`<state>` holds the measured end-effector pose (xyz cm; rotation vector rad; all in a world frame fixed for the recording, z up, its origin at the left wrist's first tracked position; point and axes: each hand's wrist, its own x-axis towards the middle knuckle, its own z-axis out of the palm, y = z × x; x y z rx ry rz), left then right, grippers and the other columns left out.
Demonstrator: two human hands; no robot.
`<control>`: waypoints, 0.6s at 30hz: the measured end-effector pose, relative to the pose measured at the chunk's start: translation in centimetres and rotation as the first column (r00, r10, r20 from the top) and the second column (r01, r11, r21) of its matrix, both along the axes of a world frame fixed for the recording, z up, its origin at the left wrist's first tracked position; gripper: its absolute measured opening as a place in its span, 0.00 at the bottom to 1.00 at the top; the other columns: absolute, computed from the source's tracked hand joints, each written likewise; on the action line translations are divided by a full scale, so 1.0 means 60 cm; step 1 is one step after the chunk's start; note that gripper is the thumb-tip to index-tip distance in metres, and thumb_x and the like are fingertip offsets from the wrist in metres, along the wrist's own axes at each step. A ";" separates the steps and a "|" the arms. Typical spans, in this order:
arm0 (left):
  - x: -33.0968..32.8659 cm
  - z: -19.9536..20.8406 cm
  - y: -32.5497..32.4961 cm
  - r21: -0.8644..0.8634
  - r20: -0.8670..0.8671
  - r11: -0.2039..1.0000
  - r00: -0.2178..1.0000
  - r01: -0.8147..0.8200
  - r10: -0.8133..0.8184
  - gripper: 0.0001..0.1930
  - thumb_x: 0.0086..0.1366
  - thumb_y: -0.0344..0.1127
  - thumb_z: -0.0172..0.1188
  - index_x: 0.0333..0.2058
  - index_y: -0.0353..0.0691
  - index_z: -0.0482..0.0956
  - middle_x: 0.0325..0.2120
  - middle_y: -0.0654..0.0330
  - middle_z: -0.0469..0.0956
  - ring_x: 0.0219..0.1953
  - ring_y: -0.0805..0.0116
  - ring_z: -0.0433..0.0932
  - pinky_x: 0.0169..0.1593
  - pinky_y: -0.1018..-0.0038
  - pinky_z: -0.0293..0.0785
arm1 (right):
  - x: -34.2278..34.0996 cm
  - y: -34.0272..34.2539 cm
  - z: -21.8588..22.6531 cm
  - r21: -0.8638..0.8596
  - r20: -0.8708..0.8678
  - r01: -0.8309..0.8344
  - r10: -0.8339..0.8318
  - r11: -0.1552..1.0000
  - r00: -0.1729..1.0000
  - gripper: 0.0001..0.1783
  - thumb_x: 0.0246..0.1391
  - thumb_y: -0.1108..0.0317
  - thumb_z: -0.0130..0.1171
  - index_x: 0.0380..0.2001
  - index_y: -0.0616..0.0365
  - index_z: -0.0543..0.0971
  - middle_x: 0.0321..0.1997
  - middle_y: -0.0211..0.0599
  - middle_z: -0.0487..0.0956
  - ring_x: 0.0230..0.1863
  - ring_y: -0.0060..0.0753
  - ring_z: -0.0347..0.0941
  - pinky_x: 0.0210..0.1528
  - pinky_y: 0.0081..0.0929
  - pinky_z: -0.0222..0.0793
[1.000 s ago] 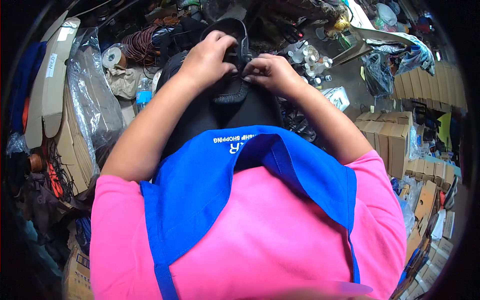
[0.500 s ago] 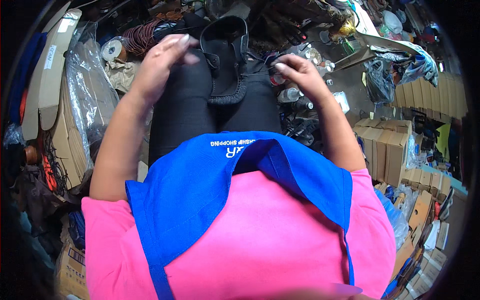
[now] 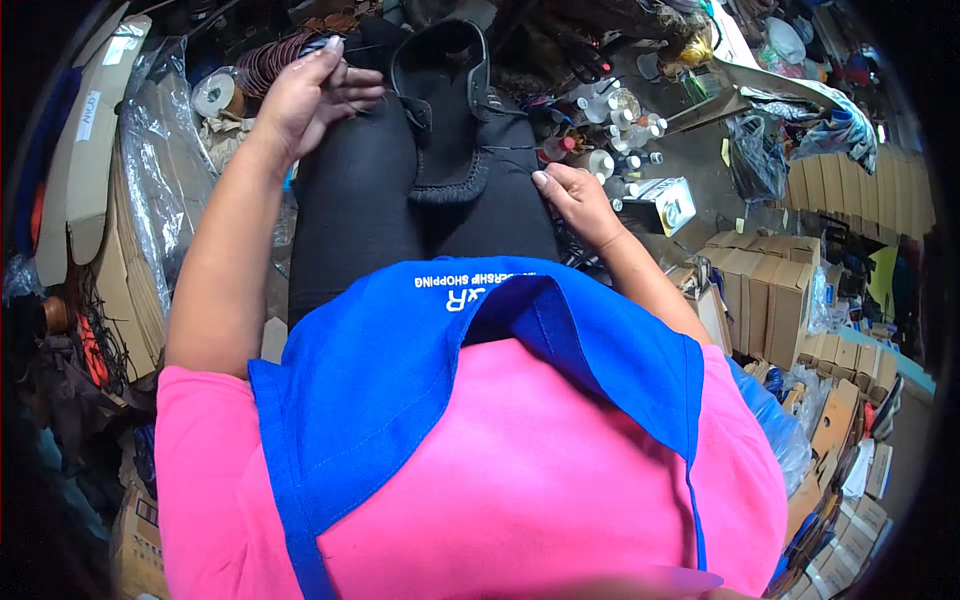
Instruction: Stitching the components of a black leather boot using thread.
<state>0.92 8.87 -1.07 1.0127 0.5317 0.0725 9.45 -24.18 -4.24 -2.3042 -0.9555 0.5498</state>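
Observation:
A black shoe upper (image 3: 447, 130) with a stitched, puckered toe edge rests on my dark-trousered thighs, its toe end toward me. My left hand (image 3: 312, 105) is raised left of the shoe, apart from it, fingers spread and nothing visible in them. To the right of the shoe, beside my right thigh, my right hand (image 3: 582, 203) is closed in a pinch. What its fingertips hold, if anything, is too small to make out. A thin dark thread (image 3: 512, 148) runs from the shoe's right side across my right thigh.
Several bottles (image 3: 600, 125) and a rectangular tin (image 3: 662, 205) stand right of my legs. Cardboard boxes (image 3: 765, 300) are stacked farther right. At left are plastic-wrapped cardboard (image 3: 168, 170), a spool (image 3: 216, 95) and coiled brown cord (image 3: 268, 62). A plastic bag (image 3: 757, 155) hangs at far right.
My right hand has moved down and slightly toward me, remaining pinched. My left hand has shifted a little left and turned, its fingers more spread. The shoe has moved slightly up in the picture.

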 end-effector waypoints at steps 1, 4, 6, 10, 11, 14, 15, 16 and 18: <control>-0.009 -0.001 0.027 0.315 -0.053 0.940 0.991 0.131 -0.120 0.21 0.69 0.48 0.44 0.23 0.40 0.72 0.37 0.52 0.78 0.32 0.70 0.77 0.41 0.69 0.72 | -0.005 -0.002 0.006 0.041 -0.103 0.037 -0.032 0.998 0.994 0.20 0.57 0.55 0.53 0.20 0.60 0.70 0.17 0.34 0.68 0.22 0.28 0.65 0.27 0.27 0.59; -0.028 -0.002 0.029 0.985 0.157 0.084 0.985 -0.151 -0.068 0.17 0.65 0.46 0.50 0.42 0.38 0.78 0.39 0.55 0.77 0.40 0.61 0.76 0.45 0.72 0.71 | -0.009 -0.006 0.015 0.046 -0.235 0.100 -0.086 0.994 0.968 0.20 0.57 0.56 0.55 0.21 0.62 0.70 0.19 0.25 0.63 0.26 0.14 0.56 0.27 0.21 0.57; -0.056 0.027 -0.045 0.988 0.152 0.077 0.953 -0.137 -0.263 0.17 0.59 0.42 0.59 0.42 0.37 0.77 0.40 0.53 0.76 0.43 0.59 0.75 0.46 0.70 0.71 | -0.008 -0.009 0.014 0.068 -0.289 0.141 -0.116 0.988 0.950 0.19 0.57 0.55 0.55 0.24 0.62 0.72 0.19 0.25 0.65 0.26 0.15 0.58 0.27 0.21 0.58; -0.099 0.024 -0.155 0.988 -0.120 0.021 0.845 0.154 -0.521 0.28 0.47 0.40 0.67 0.48 0.39 0.73 0.43 0.51 0.75 0.43 0.53 0.75 0.47 0.66 0.72 | 0.004 -0.013 0.006 0.113 -0.380 0.133 -0.081 0.985 0.922 0.21 0.58 0.52 0.53 0.26 0.63 0.75 0.20 0.23 0.66 0.24 0.14 0.58 0.28 0.19 0.58; -0.097 0.013 -0.159 0.989 -0.136 -0.018 0.838 0.149 -0.528 0.29 0.47 0.35 0.66 0.50 0.39 0.71 0.44 0.51 0.75 0.43 0.51 0.75 0.47 0.64 0.72 | 0.013 -0.019 0.015 0.095 -0.551 0.235 -0.146 0.967 0.822 0.22 0.58 0.50 0.52 0.29 0.62 0.77 0.19 0.22 0.66 0.23 0.15 0.59 0.27 0.18 0.57; -0.092 0.001 -0.156 0.993 -0.117 -0.053 0.821 0.106 -0.559 0.26 0.47 0.28 0.61 0.50 0.39 0.72 0.45 0.50 0.75 0.43 0.51 0.75 0.47 0.63 0.72 | 0.028 -0.027 0.036 0.156 -0.860 0.635 -0.212 0.757 0.464 0.26 0.58 0.46 0.47 0.44 0.58 0.76 0.28 0.27 0.71 0.30 0.16 0.65 0.31 0.16 0.58; -0.089 -0.003 -0.157 0.993 -0.116 -0.054 0.818 0.103 -0.564 0.26 0.47 0.28 0.61 0.50 0.39 0.72 0.45 0.50 0.75 0.43 0.51 0.75 0.47 0.63 0.72 | 0.044 -0.033 0.038 0.173 -0.754 0.644 -0.320 0.745 0.574 0.26 0.58 0.46 0.47 0.45 0.57 0.75 0.32 0.28 0.73 0.34 0.18 0.66 0.35 0.19 0.60; -0.085 -0.007 -0.156 0.996 -0.094 -0.049 0.810 0.081 -0.579 0.26 0.47 0.25 0.58 0.50 0.39 0.72 0.45 0.50 0.74 0.44 0.51 0.75 0.47 0.63 0.72 | 0.055 -0.026 0.049 0.193 -0.622 0.647 -0.418 0.737 0.662 0.25 0.58 0.46 0.47 0.47 0.56 0.75 0.35 0.29 0.74 0.38 0.21 0.67 0.39 0.23 0.62; -0.080 -0.007 -0.153 0.997 -0.077 -0.048 0.803 0.060 -0.591 0.26 0.48 0.23 0.55 0.50 0.39 0.72 0.46 0.49 0.74 0.44 0.51 0.75 0.47 0.63 0.72 | 0.068 0.003 0.078 0.308 -0.425 0.516 -0.369 0.799 0.826 0.24 0.57 0.48 0.49 0.45 0.57 0.76 0.37 0.32 0.75 0.45 0.25 0.67 0.48 0.28 0.61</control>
